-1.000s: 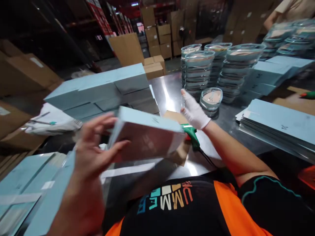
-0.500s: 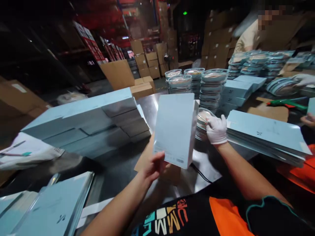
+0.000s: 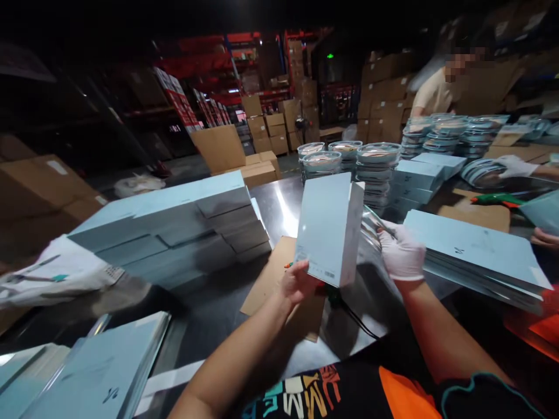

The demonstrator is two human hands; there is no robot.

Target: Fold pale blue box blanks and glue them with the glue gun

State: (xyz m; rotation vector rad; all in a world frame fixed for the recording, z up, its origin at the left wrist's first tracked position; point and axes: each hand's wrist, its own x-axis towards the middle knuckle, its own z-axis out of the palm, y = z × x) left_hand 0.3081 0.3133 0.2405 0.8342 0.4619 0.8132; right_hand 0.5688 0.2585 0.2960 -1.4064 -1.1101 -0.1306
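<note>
My bare left hand (image 3: 299, 283) holds a pale blue box (image 3: 324, 224) upright by its lower edge, the thumb on the printed face. My right hand (image 3: 402, 253), in a white glove, is closed on a tilted round pack (image 3: 371, 226) with a shiny clear rim, just right of the box. The box hides part of that pack. Behind them stand stacks of similar round packs (image 3: 378, 174). A sheet of brown cardboard (image 3: 266, 285) lies under my left hand, and a dark cable (image 3: 360, 320) runs across the metal table (image 3: 279, 201).
Pale blue boxes (image 3: 174, 203) form a long pile at left. Flat blue cartons lie stacked at right (image 3: 476, 244) and lower left (image 3: 100, 366). A co-worker's gloved hand (image 3: 517, 167) holds round packs near a green tool (image 3: 498, 199). Another person (image 3: 432, 93) stands behind.
My right hand has lifted a round pack from the short stack and drawn it towards me, tilting it. The box in my left hand has shifted right and turned, showing more of its side.
</note>
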